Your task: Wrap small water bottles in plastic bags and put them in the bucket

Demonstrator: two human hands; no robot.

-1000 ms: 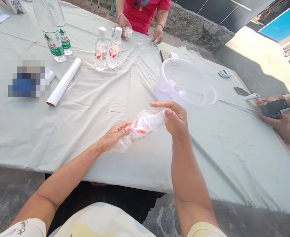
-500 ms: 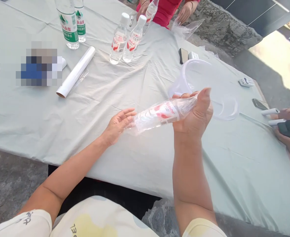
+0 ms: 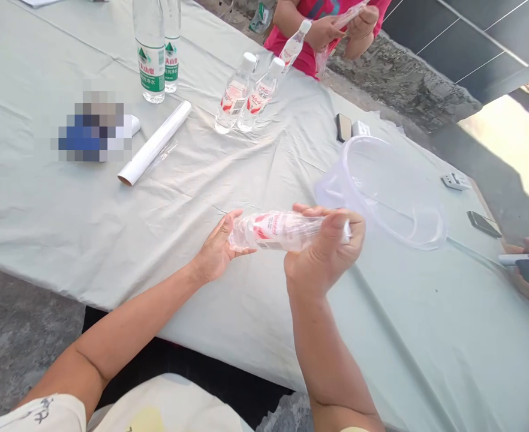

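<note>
Centre of frame: we hold a small bottle (image 3: pixel 277 231) almost level in the air above the worktop (image 3: pixel 111 228), with a skin of clear film (image 3: pixel 242 235) crinkled round it. Our right hand (image 3: pixel 325 255) has its grip closed round the cap end, fingers curled over the top. Our left hand (image 3: pixel 216 249) is open, with palm and fingertips cupping the base end rather than clasping it.

Risks, as we judge them:
- The film looks slick and sits loose at the base. With only one closed grip, the bottle could slide out of the wrap and drop onto the worktop, or off its near edge.
- The bunched film at the left end could tear or spring open if it drags against the open palm.
- The clear basin (image 3: pixel 346 159) sits just beyond the right hand, right of centre. It looks light, and a swing of the knuckles could knock it.
- The cap is hidden under our fingers, so we cannot tell whether it is tight. If it is slack, a hard squeeze could bring a leak.

The roll (image 3: pixel 154 144) at upper left and the two upright bottles (image 3: pixel 235 96) at upper centre stand well apart from our hands. A co-worker's hands (image 3: pixel 322 30) at the top of the frame hold another bottle, clear of ours.
</note>
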